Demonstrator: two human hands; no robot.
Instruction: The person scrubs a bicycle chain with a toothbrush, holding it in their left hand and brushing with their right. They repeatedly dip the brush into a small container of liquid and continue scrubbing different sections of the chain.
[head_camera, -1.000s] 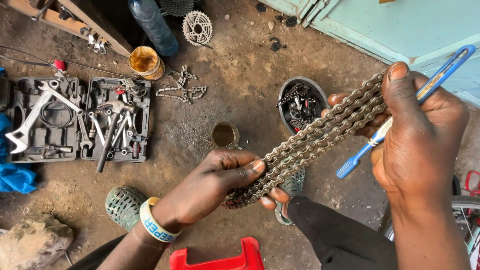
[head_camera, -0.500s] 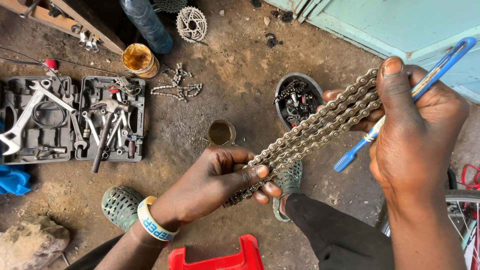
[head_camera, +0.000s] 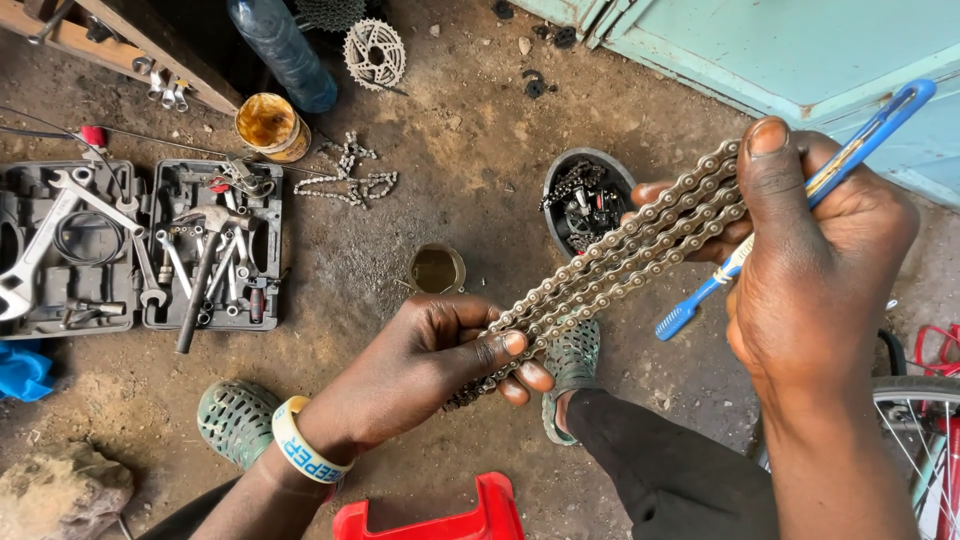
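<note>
Head view: my left hand (head_camera: 420, 375) pinches the lower end of the folded bicycle chain (head_camera: 610, 270), fingers closed, while my right hand (head_camera: 810, 270) clamps its upper end under the thumb together with a blue toothbrush (head_camera: 800, 200). The chain is thus stretched taut in the air above the dirt floor (head_camera: 470, 180), links exposed, with the small cup of liquid (head_camera: 437, 268) just below.

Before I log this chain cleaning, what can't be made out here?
Head view only:
- Chain: its ends, hidden inside left hand and right hand.
- Toothbrush: mid-handle behind right hand.
- Dark bowl: small parts too tiny to identify.
- Bicycle wheel: cut by right edge.
</note>
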